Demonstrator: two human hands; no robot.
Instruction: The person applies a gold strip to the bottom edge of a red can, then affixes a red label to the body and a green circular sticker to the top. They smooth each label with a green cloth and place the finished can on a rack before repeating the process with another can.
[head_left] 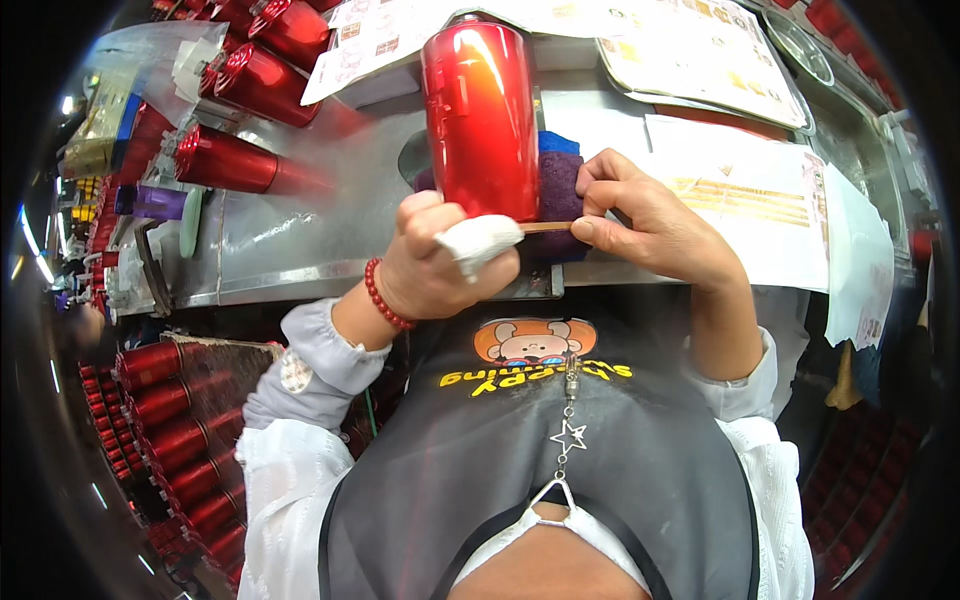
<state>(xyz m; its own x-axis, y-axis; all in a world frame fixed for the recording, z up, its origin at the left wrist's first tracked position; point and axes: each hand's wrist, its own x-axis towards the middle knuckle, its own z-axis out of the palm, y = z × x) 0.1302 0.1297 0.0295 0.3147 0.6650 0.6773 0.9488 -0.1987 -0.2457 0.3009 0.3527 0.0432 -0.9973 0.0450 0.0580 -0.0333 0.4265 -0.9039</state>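
Metal worktop point(330, 240) runs across the upper half of the frame, with red canisters around it. Left hand point(440, 260), center of frame: clenched round a bunched white cloth point(478, 245), red bead bracelet point(388, 292) on that wrist. Right hand point(640, 215), right of center: thumb and forefinger pinching one end of a thin brown strip point(545, 228); the other end goes in at the white cloth. Strip sits level, right at the near end of a big glossy red canister point(482, 120), upper center of frame, long side pointing away from the person. Can't tell whether strip touches canister. Purple cloth point(562, 190) shows on both sides of the canister's near end, a blue cloth point(558, 142) just behind it on the right. Below the hands: dark apron point(620, 440) with a cartoon print, metal star charm point(568, 436) hanging down the middle. Right of frame: printed sheet point(740, 190) with gold bands; white paper point(860, 260) hangs over the worktop edge. Upper right: tray point(700, 60) holding more printed sheets, clear round dish point(800, 48) beside it. Upper left: several loose red canisters point(228, 158). Lower left: stacked red canisters point(190, 430), lying on their sides.
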